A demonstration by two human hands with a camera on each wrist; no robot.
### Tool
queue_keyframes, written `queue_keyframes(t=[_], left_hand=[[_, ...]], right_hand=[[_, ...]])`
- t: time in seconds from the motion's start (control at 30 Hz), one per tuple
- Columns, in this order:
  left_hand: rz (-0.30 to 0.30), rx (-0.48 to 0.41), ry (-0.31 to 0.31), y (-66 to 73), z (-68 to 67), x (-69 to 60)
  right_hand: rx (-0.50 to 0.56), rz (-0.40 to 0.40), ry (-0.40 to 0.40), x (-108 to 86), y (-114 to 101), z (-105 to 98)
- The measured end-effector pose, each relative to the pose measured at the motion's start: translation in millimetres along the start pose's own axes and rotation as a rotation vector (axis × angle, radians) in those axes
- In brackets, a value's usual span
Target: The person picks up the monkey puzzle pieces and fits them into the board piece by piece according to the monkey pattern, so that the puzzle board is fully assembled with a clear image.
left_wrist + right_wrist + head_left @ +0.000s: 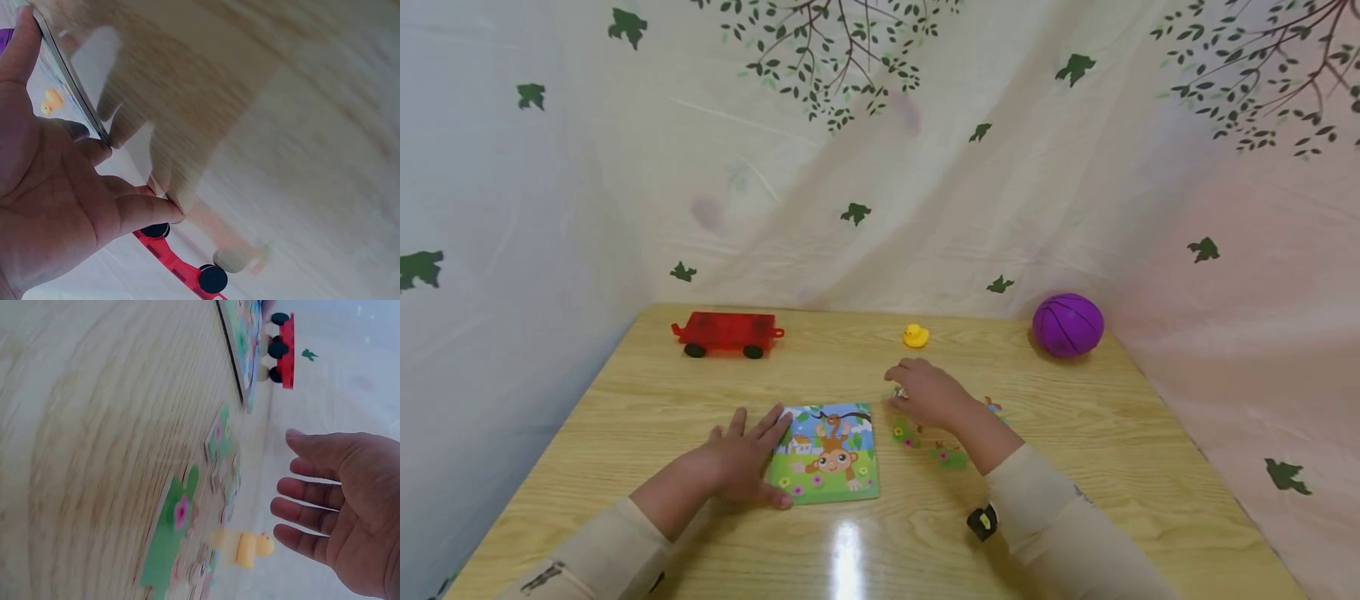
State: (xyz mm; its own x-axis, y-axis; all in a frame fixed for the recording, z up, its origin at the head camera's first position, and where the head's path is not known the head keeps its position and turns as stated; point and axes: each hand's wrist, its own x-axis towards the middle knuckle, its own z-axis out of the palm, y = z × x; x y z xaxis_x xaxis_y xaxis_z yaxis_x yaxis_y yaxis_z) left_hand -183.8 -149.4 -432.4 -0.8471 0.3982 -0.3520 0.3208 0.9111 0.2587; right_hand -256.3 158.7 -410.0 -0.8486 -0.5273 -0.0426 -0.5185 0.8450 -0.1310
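A square picture puzzle point(831, 458) with a hanging monkey lies flat on the table in the head view. My left hand point(741, 458) rests at its left side, fingers spread, with fingertips and thumb touching the edge. To the right of the puzzle, loose jigsaw pieces point(951, 458) lie on the wood, partly hidden under my right hand point(932, 396). In the right wrist view that hand's fingers point(309, 492) are loosely extended above the table and hold nothing. A green piece with a pink flower point(169, 531) lies nearest that camera.
Along the back of the wooden table point(700, 383) stand a red toy wagon point(730, 333) on the left, a yellow rubber duck point(915, 336) in the middle and a purple ball point(1067, 325) on the right. A cloth point(775, 208) with leaf prints hangs behind and on both sides.
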Motion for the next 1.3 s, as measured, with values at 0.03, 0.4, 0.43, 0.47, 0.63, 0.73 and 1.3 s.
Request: queue_keyframes(t=[0.03,0.4,0.43,0.47,0.63,0.73,1.3], left_hand=[[-0.004,-0.001,0.003,-0.4,-0.1,-0.4],[-0.008,-0.047,0.017,0.2,-1.9,-3.5],[-0.010,-0.048,0.016,0.0,-1.7,-2.9],[-0.010,-0.049,0.016,-0.4,-1.5,-2.2],[-0.016,-0.051,0.012,-1.1,-1.2,0.1],[-0.018,-0.049,0.007,-1.1,-1.7,0.5],[-0.015,-0.030,0.004,-0.3,-1.8,1.3]], right_hand=[[-0.007,0.022,-0.006,-0.4,3,-1],[-0.028,0.101,-0.043,2.2,19,20],[-0.019,0.109,-0.042,2.9,20,21],[-0.012,0.114,-0.042,3.3,20,22],[0.020,0.129,-0.042,3.8,22,21],[0.053,0.127,-0.032,2.6,24,21],[0.126,0.050,0.009,0.6,3,7]])
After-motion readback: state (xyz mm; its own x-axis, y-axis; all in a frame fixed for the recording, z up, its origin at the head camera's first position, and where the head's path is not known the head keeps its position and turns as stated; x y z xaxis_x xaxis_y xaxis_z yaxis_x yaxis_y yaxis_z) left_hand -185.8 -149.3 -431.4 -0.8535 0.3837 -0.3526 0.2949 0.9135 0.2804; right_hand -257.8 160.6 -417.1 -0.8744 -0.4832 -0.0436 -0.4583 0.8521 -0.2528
